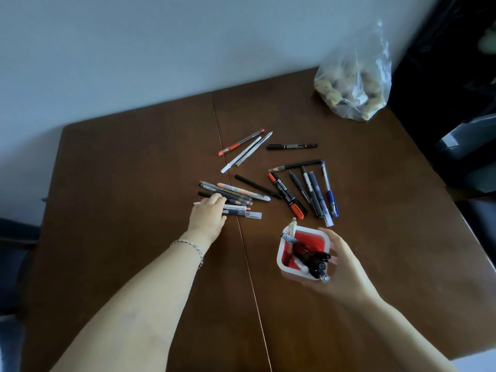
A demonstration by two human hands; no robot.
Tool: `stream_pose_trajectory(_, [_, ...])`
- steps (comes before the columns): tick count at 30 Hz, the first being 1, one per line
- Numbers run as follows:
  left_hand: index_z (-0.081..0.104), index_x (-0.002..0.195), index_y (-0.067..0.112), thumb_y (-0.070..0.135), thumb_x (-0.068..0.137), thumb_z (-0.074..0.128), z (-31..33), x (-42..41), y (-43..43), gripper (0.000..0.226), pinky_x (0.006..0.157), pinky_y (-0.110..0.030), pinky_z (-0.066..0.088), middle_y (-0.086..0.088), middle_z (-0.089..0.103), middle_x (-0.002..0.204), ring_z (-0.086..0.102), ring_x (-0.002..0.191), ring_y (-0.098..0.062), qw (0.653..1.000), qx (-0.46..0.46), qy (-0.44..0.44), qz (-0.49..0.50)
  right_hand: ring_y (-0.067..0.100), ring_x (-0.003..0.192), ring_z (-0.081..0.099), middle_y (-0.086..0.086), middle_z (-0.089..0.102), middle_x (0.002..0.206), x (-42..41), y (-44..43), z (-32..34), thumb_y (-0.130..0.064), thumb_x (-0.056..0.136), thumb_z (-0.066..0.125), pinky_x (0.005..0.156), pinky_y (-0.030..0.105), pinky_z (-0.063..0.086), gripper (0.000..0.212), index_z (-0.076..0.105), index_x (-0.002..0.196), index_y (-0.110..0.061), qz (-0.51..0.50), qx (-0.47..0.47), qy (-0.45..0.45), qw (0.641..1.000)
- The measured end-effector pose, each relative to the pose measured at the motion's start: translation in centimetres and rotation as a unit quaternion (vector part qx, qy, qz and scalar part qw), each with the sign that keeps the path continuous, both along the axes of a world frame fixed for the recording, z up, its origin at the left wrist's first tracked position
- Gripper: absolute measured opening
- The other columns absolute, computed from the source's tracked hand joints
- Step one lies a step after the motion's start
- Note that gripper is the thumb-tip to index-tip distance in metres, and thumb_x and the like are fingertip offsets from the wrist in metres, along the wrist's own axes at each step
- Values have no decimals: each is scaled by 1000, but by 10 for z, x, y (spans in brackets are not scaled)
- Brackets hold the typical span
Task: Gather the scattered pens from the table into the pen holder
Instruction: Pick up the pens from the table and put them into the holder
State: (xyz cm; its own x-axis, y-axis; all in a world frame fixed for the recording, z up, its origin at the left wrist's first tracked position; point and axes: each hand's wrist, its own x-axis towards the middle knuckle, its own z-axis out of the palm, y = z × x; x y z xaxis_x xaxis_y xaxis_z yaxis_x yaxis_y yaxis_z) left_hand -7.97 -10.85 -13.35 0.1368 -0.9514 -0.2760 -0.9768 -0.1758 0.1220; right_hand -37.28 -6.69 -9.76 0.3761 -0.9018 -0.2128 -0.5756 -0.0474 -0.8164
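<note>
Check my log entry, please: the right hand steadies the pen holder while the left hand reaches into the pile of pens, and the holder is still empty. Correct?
Not quite. The head view shows the pen holder already has several pens standing in it. The rest holds: the right hand cups the holder, and the left hand rests on the pile of pens on the table.

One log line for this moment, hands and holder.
left hand: on pen cluster | right hand: steadying pen holder | holder: partly filled | pens remain on table

I'm seeing: table (134, 183) showing smooth semi-gloss brown wood | bag (354, 76) looking crinkly clear plastic | pen holder (284, 265) looking smooth plastic
</note>
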Motion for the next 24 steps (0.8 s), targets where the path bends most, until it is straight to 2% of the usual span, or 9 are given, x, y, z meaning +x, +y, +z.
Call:
stream_pose_trajectory(3, [48, 122, 12, 19, 91, 51, -4, -2, 1, 31, 89, -39, 45, -8, 50, 126, 50, 109, -29, 998, -6, -39, -43, 7, 112, 53, -11, 49, 123, -2, -6, -6, -22, 50, 90, 91, 25, 51, 96, 30, 122, -43, 8, 12, -5, 1000])
stream_pose_trajectory(7, [54, 108, 9, 10, 89, 51, -10, 3, 14, 19, 80, -41, 44, -10, 57, 111, 53, 98, -32, 995, -12, -44, -84, 6, 111, 52, -14, 47, 122, -1, -9, -13, -22, 48, 89, 89, 21, 46, 97, 28, 118, -50, 7, 23, -11, 1000])
stream_pose_trajectory(11, [48, 110, 10, 4, 90, 40, -4, -8, 32, 23, 82, -36, 39, -8, 57, 110, 53, 104, -28, 988, 99, -80, -87, 7, 113, 51, -10, 46, 126, 2, -7, -17, -22, 50, 89, 87, 17, 44, 99, 26, 124, -42, 17, 31, -16, 999])
stream_pose_trajectory(13, [46, 108, 10, 4, 89, 38, 5, -18, 46, 21, 79, -35, 41, -8, 57, 108, 54, 99, -27, 990, 132, -28, -30, 7, 112, 51, -9, 47, 125, 5, -5, -17, -23, 50, 89, 86, 17, 45, 97, 28, 123, -41, 22, 27, -22, 999])
stream_pose_trajectory(15, [44, 106, 11, 7, 91, 41, 19, -24, 62, 16, 68, -31, 44, -7, 56, 95, 57, 83, -23, 986, 100, 100, 85, 4, 110, 51, -12, 46, 124, 8, -4, -17, -23, 50, 89, 87, 15, 46, 97, 26, 120, -45, 31, 21, -24, 999])
stream_pose_trajectory(17, [44, 107, 13, 12, 94, 44, 37, -31, 76, 14, 57, -22, 43, -6, 55, 88, 56, 70, -15, 951, 24, 237, 198, -2, 107, 50, -17, 44, 120, 11, -2, -16, -22, 51, 89, 86, 11, 45, 95, 26, 116, -48, 46, 15, -25, 999])
stream_pose_trajectory(19, [45, 109, 18, 15, 93, 47, 60, -42, 86, 16, 64, -15, 47, -7, 59, 95, 62, 78, -15, 879, -52, 381, 283, -1, 107, 50, -18, 43, 118, 14, -2, -15, -21, 51, 89, 87, 13, 45, 95, 26, 117, -48, 58, 14, -23, 998])
stream_pose_trajectory(22, [50, 104, 28, 13, 89, 55, 94, -60, 101, 22, 80, -19, 52, 2, 64, 100, 66, 93, -15, 791, -156, 512, 296, 0, 106, 49, -16, 42, 117, 18, 1, -15, -16, 52, 88, 82, 7, 41, 92, 28, 115, -44, 70, 19, -34, 997])
stream_pose_trajectory(24, [54, 98, 28, 10, 86, 58, 110, -73, 108, 21, 83, -20, 52, 4, 67, 101, 66, 97, -13, 743, -203, 565, 296, 4, 109, 47, -10, 42, 119, 20, 5, -17, -13, 53, 88, 80, 5, 39, 93, 27, 118, -38, 70, 20, -34, 997])
